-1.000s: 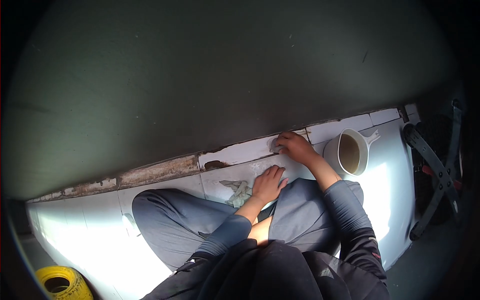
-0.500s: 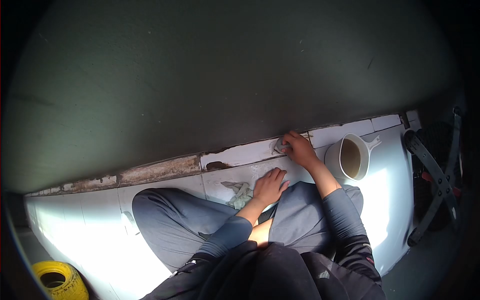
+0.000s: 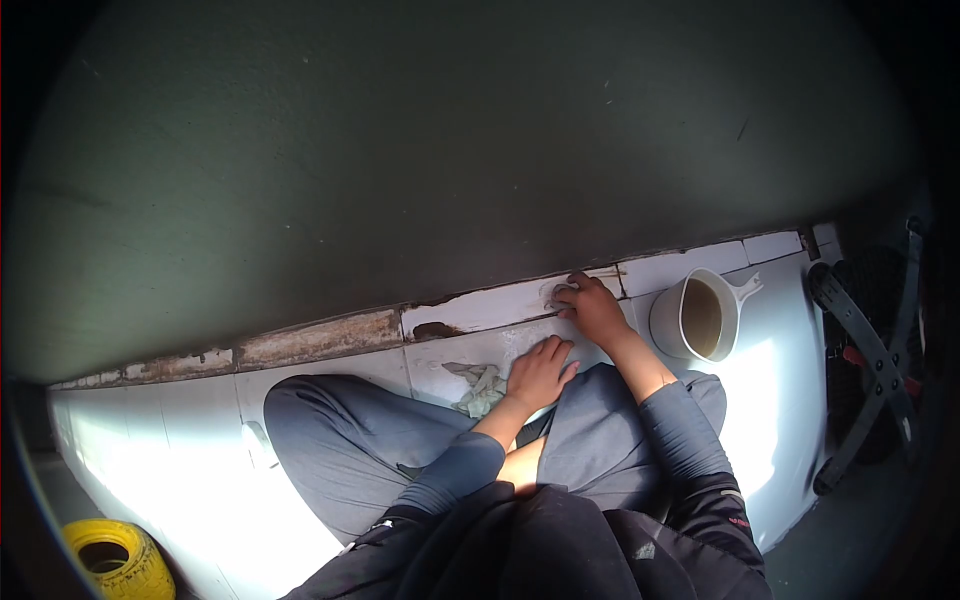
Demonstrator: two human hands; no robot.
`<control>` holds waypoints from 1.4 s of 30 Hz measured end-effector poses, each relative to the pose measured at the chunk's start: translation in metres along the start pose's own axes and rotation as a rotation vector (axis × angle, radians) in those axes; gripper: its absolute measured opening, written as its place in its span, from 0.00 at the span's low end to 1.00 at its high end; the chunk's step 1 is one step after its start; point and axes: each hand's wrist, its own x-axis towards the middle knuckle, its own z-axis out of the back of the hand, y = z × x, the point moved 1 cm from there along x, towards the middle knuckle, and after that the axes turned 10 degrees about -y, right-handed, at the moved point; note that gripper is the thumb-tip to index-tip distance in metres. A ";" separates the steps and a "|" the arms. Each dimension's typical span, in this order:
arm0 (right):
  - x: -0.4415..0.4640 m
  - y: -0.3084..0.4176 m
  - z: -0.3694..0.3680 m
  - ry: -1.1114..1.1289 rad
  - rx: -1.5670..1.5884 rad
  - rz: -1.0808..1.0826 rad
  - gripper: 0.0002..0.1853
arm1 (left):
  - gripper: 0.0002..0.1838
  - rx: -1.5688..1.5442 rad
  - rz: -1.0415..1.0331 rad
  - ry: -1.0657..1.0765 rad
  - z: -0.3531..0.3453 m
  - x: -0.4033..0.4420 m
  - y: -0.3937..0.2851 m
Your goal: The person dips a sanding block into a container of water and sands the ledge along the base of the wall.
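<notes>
My right hand (image 3: 598, 310) presses a small grey pad (image 3: 560, 297), partly hidden by its fingers, against the white skirting tile (image 3: 500, 303) at the foot of the wall. Resting flat on the white floor tiles between my knees is my left hand (image 3: 538, 372), fingers apart and holding nothing. Just left of it lies a crumpled, wet-looking grey-green cloth (image 3: 482, 388). A white handled container (image 3: 690, 325) of murky liquid stands to the right of my right hand. Brown, broken patches (image 3: 435, 330) mark the tile's left end.
The dark wall (image 3: 450, 150) rises beyond the skirting. Bare brown skirting (image 3: 320, 341) runs left. A yellow ring-shaped object (image 3: 140, 565) sits at lower left. Crossed metal bars (image 3: 880, 360) stand at the far right. My bent legs (image 3: 350, 430) flank my left hand.
My right hand has shifted slightly down on the skirting tile, with the grey pad still under its fingers. My left hand stays on the floor. The whole view has tilted slightly.
</notes>
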 end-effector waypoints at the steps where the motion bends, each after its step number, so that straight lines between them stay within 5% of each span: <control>1: 0.001 0.000 0.000 0.001 0.000 0.000 0.14 | 0.18 0.000 0.001 0.000 0.000 0.000 0.000; 19: 0.011 -0.002 0.004 0.154 -0.158 0.413 0.11 | 0.18 0.004 -0.023 -0.012 0.000 -0.001 0.001; 42: 0.014 0.022 -0.012 0.166 -0.088 0.530 0.12 | 0.17 0.023 -0.040 -0.012 -0.004 -0.003 0.004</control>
